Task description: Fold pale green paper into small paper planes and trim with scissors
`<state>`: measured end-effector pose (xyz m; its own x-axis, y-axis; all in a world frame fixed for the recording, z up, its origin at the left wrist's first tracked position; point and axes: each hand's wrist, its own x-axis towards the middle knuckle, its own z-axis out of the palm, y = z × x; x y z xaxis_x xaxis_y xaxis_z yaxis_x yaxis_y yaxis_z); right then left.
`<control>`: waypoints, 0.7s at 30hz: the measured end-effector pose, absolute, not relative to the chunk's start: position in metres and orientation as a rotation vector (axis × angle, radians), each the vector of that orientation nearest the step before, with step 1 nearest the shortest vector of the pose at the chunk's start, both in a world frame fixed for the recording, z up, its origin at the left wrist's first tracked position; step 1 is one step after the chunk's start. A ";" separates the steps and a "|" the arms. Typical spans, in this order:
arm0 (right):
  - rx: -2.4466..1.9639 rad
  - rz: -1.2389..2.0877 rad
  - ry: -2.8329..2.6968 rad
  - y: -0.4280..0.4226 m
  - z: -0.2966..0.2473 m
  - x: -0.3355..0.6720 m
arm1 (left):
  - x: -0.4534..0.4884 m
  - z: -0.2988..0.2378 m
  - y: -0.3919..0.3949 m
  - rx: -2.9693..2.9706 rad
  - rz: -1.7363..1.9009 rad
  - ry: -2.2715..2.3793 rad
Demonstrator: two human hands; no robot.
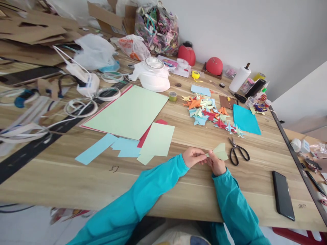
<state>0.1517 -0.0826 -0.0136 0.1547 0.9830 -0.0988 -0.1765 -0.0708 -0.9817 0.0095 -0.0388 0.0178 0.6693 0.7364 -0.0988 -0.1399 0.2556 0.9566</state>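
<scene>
A pale green folded paper is held between my two hands above the front of the wooden table. My left hand pinches its narrow left end, fingers closed. My right hand grips it near the middle, thumb on top, while the wider end spreads out to the right. Black-handled scissors lie just right of my right hand with their blades slightly apart. Beyond my hands is a pile of small folded paper figures in orange, blue, red and green. Cut green paper lies to the left.
A large green sheet and blue paper strips cover the left-middle of the table. A black phone lies at right. Turquoise paper, a yellow tape measure and a white power strip sit farther back.
</scene>
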 end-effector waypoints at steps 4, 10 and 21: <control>-1.263 1.248 -1.018 -0.085 -0.012 0.151 | 0.010 0.016 -0.039 1.175 0.656 0.600; -1.319 1.244 -1.049 -0.086 -0.009 0.150 | 0.010 0.011 -0.038 1.167 0.616 0.566; -1.214 1.267 -0.959 -0.082 -0.009 0.152 | 0.007 0.018 -0.034 1.041 0.596 0.551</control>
